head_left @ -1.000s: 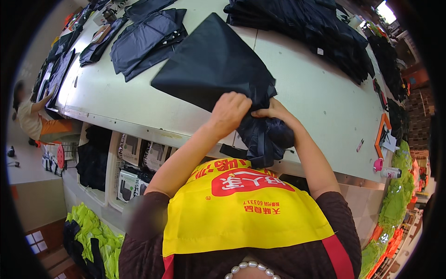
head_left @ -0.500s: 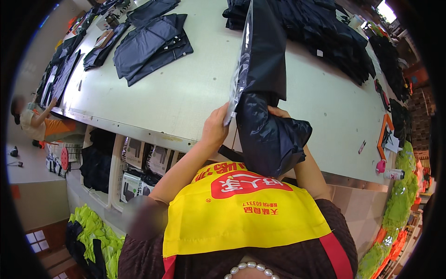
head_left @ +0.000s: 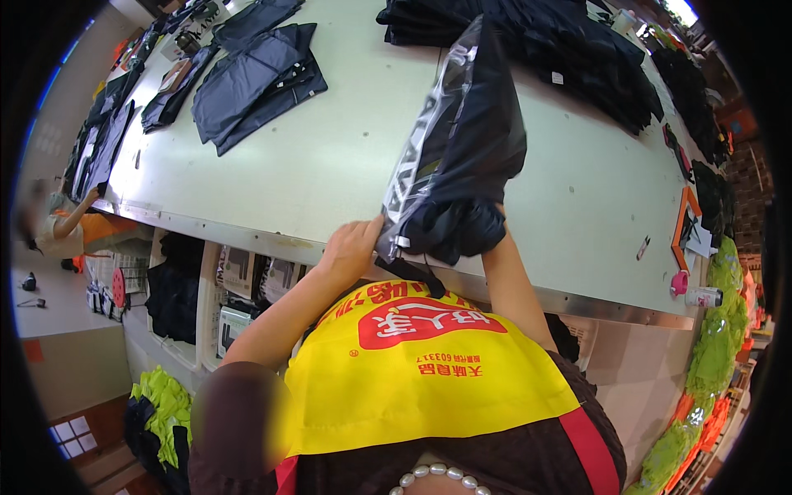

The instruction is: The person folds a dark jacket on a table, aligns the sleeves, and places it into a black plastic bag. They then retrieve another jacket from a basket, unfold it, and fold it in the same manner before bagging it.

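A clear plastic bag with white print stands tilted over the near part of the table, its far end narrowing to a point. Inside it shows a dark navy folded garment, bunched at the end nearest me. My left hand is closed on the bag's near left edge. On the other side, my right hand reaches up against the bunched dark cloth, and its fingers are hidden there. A dark strip of cloth hangs down at the table edge in front of the yellow apron.
Dark garments lie folded at the left of the pale table; a larger dark pile is at the far right. An orange frame and a bottle sit at the right edge. A co-worker stands far left.
The bunched cloth by my right hand has drawn up toward the bag, and its loose hanging bulk is gone from view. My left hand has shifted left and nearer me, with the bag tilting.
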### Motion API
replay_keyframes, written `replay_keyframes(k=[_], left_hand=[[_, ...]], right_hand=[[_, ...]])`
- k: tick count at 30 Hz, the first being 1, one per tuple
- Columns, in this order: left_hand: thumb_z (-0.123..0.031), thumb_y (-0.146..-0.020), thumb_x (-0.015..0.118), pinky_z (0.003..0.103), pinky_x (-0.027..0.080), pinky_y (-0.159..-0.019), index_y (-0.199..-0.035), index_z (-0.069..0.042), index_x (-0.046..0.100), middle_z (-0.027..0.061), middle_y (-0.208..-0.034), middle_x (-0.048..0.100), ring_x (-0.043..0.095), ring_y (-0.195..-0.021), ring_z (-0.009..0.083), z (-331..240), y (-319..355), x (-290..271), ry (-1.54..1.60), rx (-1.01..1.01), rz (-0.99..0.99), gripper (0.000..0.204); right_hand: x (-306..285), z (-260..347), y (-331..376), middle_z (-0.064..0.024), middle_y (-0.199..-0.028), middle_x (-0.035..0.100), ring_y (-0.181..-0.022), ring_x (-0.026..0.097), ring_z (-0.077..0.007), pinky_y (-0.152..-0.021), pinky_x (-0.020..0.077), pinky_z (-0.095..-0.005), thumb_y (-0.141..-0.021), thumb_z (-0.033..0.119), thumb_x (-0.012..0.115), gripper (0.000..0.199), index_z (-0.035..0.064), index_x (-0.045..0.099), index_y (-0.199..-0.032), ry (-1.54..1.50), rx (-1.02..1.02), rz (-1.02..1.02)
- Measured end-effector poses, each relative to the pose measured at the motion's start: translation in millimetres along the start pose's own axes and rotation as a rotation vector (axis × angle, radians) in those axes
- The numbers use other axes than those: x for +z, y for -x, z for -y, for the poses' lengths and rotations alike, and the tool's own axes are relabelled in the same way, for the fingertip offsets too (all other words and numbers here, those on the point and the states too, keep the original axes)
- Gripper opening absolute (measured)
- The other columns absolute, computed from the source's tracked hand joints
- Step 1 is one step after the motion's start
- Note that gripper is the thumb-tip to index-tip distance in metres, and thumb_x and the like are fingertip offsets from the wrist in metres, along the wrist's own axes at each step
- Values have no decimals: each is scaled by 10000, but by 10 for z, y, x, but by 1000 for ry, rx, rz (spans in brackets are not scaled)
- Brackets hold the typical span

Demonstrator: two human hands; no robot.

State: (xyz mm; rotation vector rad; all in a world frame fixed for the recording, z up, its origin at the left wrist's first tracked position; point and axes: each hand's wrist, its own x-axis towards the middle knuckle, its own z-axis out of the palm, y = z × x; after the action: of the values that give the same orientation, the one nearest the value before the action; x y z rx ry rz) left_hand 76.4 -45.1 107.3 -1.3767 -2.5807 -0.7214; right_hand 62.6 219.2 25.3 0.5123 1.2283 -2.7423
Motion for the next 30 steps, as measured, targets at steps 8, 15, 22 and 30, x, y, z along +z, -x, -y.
replay_keyframes(k=[8,15,22,30], left_hand=[[-174,-898,522,384,480,-627,-777,31,588,178,-699,623,608,-657,362,-342,-122,-26,469,-224,160,246],[-313,-921,520,328,474,-623,-825,38,644,182,-726,661,635,-637,274,-112,-589,661,812,-616,73,384],[-328,-929,502,327,473,-590,-701,26,601,95,-575,592,603,-570,190,108,-517,811,853,-644,-8,433],[-315,-896,518,429,450,-569,-622,-11,617,168,-575,586,578,-547,344,364,-471,771,237,-226,114,421]], right_hand=[[-83,413,-351,-178,-1083,621,-1049,574,-303,-940,443,-379,-902,281,513,397,-13,548,-1167,545,-117,-40],[23,925,-553,-196,-1100,614,-1086,554,-323,-964,417,-390,-913,316,488,439,-29,539,-1180,1394,-46,14],[766,641,728,-233,-1390,350,-1300,325,-365,-1011,322,-410,-731,395,674,853,3,286,-1383,1596,-633,120],[609,61,341,-177,-1338,387,-1159,444,-373,-786,438,-445,-620,176,740,934,107,239,-1406,2190,-1023,-76]])
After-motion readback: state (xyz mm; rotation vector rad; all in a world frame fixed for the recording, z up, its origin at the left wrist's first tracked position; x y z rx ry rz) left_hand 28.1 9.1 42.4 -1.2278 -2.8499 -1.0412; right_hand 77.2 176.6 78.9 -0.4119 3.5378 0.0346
